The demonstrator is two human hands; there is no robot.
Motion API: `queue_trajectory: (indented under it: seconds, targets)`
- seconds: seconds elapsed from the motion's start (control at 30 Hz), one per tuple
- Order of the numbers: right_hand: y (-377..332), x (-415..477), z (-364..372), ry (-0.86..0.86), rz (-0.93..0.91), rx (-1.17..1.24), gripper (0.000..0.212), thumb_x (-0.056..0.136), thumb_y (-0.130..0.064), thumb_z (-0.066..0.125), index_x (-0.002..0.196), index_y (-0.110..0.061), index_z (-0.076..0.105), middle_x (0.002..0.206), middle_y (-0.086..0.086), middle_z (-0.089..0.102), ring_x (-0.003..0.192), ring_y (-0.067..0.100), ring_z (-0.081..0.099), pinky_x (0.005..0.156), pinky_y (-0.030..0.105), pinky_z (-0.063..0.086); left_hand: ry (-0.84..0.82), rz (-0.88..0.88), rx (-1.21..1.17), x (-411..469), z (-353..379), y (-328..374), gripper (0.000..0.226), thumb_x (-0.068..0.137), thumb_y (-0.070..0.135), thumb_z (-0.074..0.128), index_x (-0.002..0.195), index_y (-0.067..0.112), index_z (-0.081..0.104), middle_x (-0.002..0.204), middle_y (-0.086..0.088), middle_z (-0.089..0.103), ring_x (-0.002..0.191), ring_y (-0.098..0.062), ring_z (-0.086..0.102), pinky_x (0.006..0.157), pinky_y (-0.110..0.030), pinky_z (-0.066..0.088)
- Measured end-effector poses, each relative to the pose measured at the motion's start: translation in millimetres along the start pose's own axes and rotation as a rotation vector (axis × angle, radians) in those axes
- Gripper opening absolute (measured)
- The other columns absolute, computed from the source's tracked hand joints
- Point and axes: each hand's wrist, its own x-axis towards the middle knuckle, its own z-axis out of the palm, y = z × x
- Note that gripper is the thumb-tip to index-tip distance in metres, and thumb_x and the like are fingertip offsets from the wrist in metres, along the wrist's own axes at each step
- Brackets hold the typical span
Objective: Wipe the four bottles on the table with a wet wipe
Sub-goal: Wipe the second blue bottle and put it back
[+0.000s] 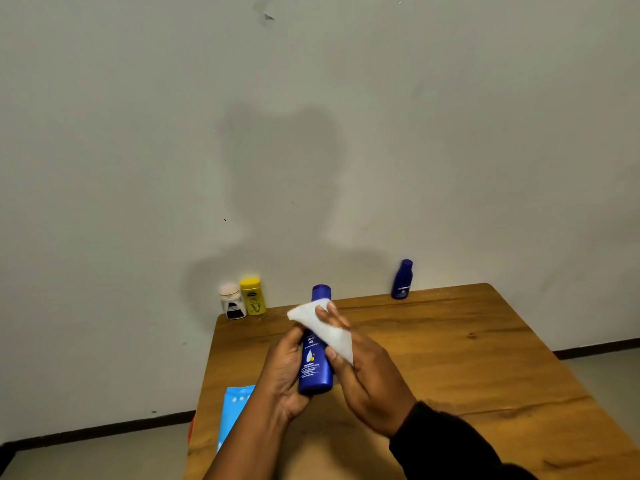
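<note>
Black sleeve point(446, 441) is seen nearest, on the right arm. A blue wipes pack point(233, 410) is laid at the wooden table's point(450, 358) near left edge. Above the table a blue bottle point(313, 368) is gripped by the left hand point(284, 372), and a wet wipe point(332, 332) is pinched against it by the right hand point(367, 382). At the far edge a white bottle point(232, 301) and a yellow bottle point(253, 296) are stood side by side at the left corner, with a small blue bottle point(401, 279) well apart to the right.

- Blue pack point(233, 410) at 7 o'clock: right part hidden behind the left arm point(249, 441).
- Blue bottle point(313, 370): shoulder under the wet wipe point(330, 329) (fine print blurred).
- Yellow bottle point(253, 296), 11 o'clock: label too small.
</note>
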Motion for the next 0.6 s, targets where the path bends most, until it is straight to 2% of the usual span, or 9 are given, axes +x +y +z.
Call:
queue_trajectory:
  seconds: [0.03,0.1,0.2,0.3,0.4,0.43,0.5,0.57,0.6]
  targets:
    - [1.3,7.1,-4.1,0.009,0.008,-0.006,0.056,0.096,-0.045,0.034,0.149,-0.025,0.032,0.155,-0.011,0.033,0.141,0.0,0.03,0.114,0.027,0.033,-0.006,-0.009,0.029,-0.7,0.7,-1.3,0.045,0.083,0.033,0.063,0.117,0.004,0.062,0.088,-0.015,0.071,0.071,-0.022,0.067,0.062,-0.034,0.056]
    - [4.4,24.2,-15.0,0.037,0.033,-0.023,0.056,0.097,-0.046,0.033,0.148,-0.024,0.034,0.153,-0.008,0.037,0.138,0.002,0.036,0.112,0.024,0.036,-0.023,-0.036,0.083,-3.0,6.5,-2.2,0.042,0.087,0.04,0.06,0.109,0.003,0.063,0.081,-0.015,0.067,0.061,-0.021,0.064,0.053,-0.029,0.052]
    - [8.0,38.1,-23.8,0.038,0.045,-0.077,0.051,0.099,-0.038,0.034,0.148,-0.024,0.035,0.153,-0.005,0.039,0.135,0.006,0.041,0.109,0.032,0.042,-0.055,-0.057,0.084,-2.1,12.1,0.0,0.044,0.087,0.043,0.058,0.105,0.003,0.062,0.074,-0.014,0.062,0.048,-0.018,0.058,0.041,-0.023,0.047]
    - [3.1,26.7,-20.5,0.018,0.047,-0.038,0.051,0.099,-0.035,0.035,0.149,-0.024,0.033,0.149,-0.004,0.043,0.133,0.008,0.044,0.108,0.034,0.043,-0.066,-0.056,0.044,-1.3,14.0,0.8,0.049,0.088,0.048,0.058,0.112,0.005,0.063,0.079,-0.014,0.062,0.05,-0.018,0.059,0.041,-0.023,0.049]
    - [-7.6,-1.6,-9.2,-0.002,0.0,0.016,0.049,0.1,-0.03,0.038,0.149,-0.025,0.033,0.151,-0.008,0.041,0.137,0.006,0.038,0.112,0.036,0.039,-0.036,-0.079,-0.098,-0.3,14.2,2.1,0.045,0.082,0.039,0.063,0.113,0.005,0.063,0.085,-0.012,0.065,0.066,-0.018,0.064,0.052,-0.027,0.056]
    - [-12.1,-11.2,-4.9,-0.016,-0.026,0.004,0.05,0.099,-0.032,0.037,0.148,-0.028,0.031,0.153,-0.012,0.036,0.141,0.003,0.031,0.115,0.034,0.033,-0.033,-0.096,-0.142,-0.9,14.3,3.2,0.042,0.08,0.036,0.065,0.109,0.006,0.064,0.082,-0.011,0.065,0.066,-0.018,0.064,0.055,-0.028,0.057]
    - [-22.8,-26.1,1.6,-0.052,-0.072,-0.02,0.052,0.095,-0.039,0.037,0.146,-0.043,0.027,0.154,-0.025,0.027,0.143,-0.004,0.022,0.119,0.027,0.023,0.013,-0.145,-0.18,-1.7,10.9,4.3,0.036,0.083,0.038,0.063,0.099,0.006,0.063,0.065,-0.007,0.063,0.05,-0.015,0.063,0.049,-0.025,0.055]
    - [-29.4,-31.8,3.2,-0.096,-0.102,-0.049,0.056,0.092,-0.039,0.04,0.139,-0.063,0.019,0.15,-0.039,0.019,0.142,-0.008,0.019,0.118,0.018,0.016,0.084,-0.151,-0.188,1.0,1.2,1.7,0.038,0.098,0.035,0.043,0.083,0.004,0.058,0.048,-0.005,0.061,0.035,-0.014,0.059,0.036,-0.02,0.048]
    - [-30.5,-30.8,1.7,-0.104,-0.136,-0.085,0.059,0.093,-0.036,0.041,0.138,-0.064,0.017,0.151,-0.039,0.018,0.142,-0.008,0.019,0.118,0.017,0.014,0.11,-0.159,-0.172,-0.2,0.6,1.6,0.044,0.102,0.032,0.035,0.077,0.003,0.057,0.046,-0.007,0.061,0.033,-0.015,0.059,0.034,-0.02,0.047]
